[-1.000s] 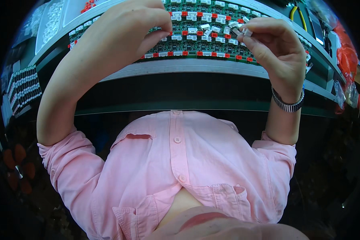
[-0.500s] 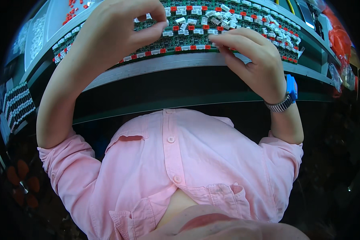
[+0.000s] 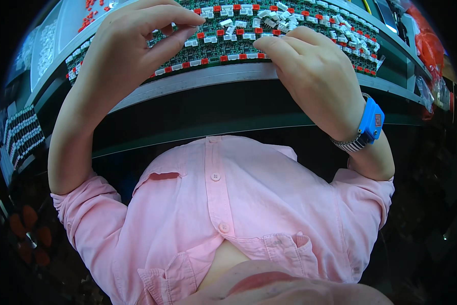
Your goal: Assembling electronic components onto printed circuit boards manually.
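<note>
2 bare hands are recorded above an array of green circuit boards, which is laid behind the near metal rail, probably so that the boards are held in line. Left hand: placed over the left part of the array, thumb and forefinger curved toward each other with the tips close; whether a small part is pinched between them cannot be told. Right hand: back turned up, forefinger pointed down at the front rows, thumb hidden beneath; pressed or pinching, cannot be told. Red and white connectors are seated in rows along the boards. Loose white connectors are heaped on top of the array beyond the right hand, presumably for short reach. Red pieces are held in a pale tray at upper left, and white pieces in a bin beside it, apparently sorted by colour. A blue wrist strap is worn on the right wrist, likely against static. A stack of boards is stood at far left, clear of the hands. An orange-red bag is set at far right.
</note>
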Demonstrator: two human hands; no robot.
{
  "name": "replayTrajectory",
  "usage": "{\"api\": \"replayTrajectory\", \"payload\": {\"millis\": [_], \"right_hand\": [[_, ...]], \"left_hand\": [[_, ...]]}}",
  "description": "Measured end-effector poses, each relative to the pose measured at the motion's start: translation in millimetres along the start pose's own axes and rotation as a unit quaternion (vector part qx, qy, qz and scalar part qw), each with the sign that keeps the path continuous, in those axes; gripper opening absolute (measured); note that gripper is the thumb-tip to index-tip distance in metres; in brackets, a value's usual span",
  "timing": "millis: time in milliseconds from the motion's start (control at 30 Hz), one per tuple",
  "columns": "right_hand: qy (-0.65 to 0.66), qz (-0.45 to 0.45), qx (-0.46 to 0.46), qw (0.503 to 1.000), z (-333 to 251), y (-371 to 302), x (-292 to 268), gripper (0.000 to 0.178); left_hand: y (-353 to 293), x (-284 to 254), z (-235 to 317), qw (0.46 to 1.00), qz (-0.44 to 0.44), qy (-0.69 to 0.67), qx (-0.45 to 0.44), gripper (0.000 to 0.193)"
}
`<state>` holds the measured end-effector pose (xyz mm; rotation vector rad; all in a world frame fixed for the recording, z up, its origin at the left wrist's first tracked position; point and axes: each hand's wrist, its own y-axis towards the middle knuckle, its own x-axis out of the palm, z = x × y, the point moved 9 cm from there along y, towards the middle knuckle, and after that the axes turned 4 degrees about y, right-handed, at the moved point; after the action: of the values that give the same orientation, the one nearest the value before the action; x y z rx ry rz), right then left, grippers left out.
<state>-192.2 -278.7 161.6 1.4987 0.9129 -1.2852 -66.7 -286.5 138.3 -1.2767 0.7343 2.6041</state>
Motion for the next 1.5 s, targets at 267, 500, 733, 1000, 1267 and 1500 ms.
{"api": "replayTrajectory", "payload": {"millis": [267,500,733,1000,1267,1500], "right_hand": [[0.033,-0.001,0.040,0.999,1,1,2,0.018],[-0.022,-0.043,0.041,0.998,2,-4,11,0.016],[0.054,-0.068,0.073,0.994,8,-7,10,0.013],[0.054,-0.050,-0.023,0.997,36,28,33,0.009],[0.170,-0.154,0.012,0.973,41,45,70,0.009],[0.329,0.047,-0.011,0.943,59,36,42,0.010]], "left_hand": [[-6,-3,-3,1.000,0.003,-0.012,-0.003,0.017],[-8,-2,-4,1.000,-0.005,-0.019,-0.021,0.017],[-5,1,-3,1.000,-0.011,-0.019,-0.019,0.016],[2,4,-4,0.999,-0.032,-0.012,-0.019,0.016],[1,14,-14,0.995,-0.072,-0.012,-0.068,0.013],[6,18,-9,0.996,-0.075,0.014,-0.054,0.010]]}}
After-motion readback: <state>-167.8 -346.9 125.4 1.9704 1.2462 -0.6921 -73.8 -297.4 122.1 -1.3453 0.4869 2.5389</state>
